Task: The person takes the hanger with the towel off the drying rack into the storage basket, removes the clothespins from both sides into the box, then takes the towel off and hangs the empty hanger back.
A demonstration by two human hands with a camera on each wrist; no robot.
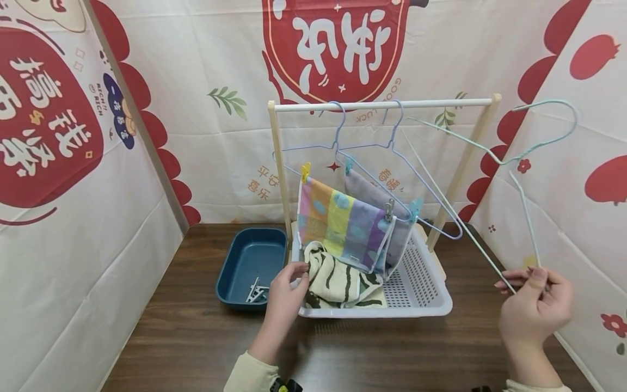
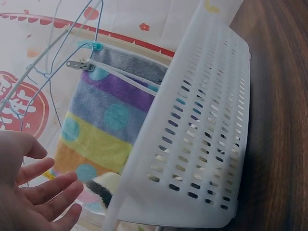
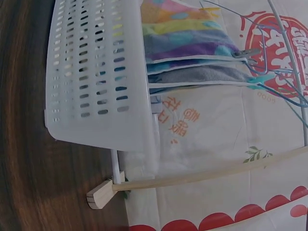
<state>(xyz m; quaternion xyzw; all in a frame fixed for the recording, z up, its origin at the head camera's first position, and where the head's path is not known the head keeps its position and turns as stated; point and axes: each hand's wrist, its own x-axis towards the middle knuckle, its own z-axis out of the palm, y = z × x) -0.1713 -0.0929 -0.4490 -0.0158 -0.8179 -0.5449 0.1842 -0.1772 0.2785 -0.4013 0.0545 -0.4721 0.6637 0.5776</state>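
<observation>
My right hand [image 1: 536, 302] pinches a pale green wire hanger [image 1: 517, 158] by its lower part, hook upward, right of the rack. At the basket's front left corner, my left hand [image 1: 286, 291] has its fingers beside a cream towel with dark stripes [image 1: 338, 277]; the left wrist view shows those fingers spread and loosely bent. That towel lies crumpled in the white perforated basket [image 1: 382, 313]. Above it hang a multicoloured striped towel [image 1: 338, 215] and a grey towel [image 1: 364, 188], clipped to blue wire hangers [image 1: 338, 128]. The right wrist view shows no hand.
A wooden rack with a white rod [image 1: 431, 104] stands behind the basket and carries the blue hangers. Yellow [image 1: 306, 172], grey [image 1: 389, 209] and blue clothes pegs [image 1: 415, 209] grip the towels. Left of the basket, a dark blue bin [image 1: 252, 234] holds grey pegs [image 1: 256, 293].
</observation>
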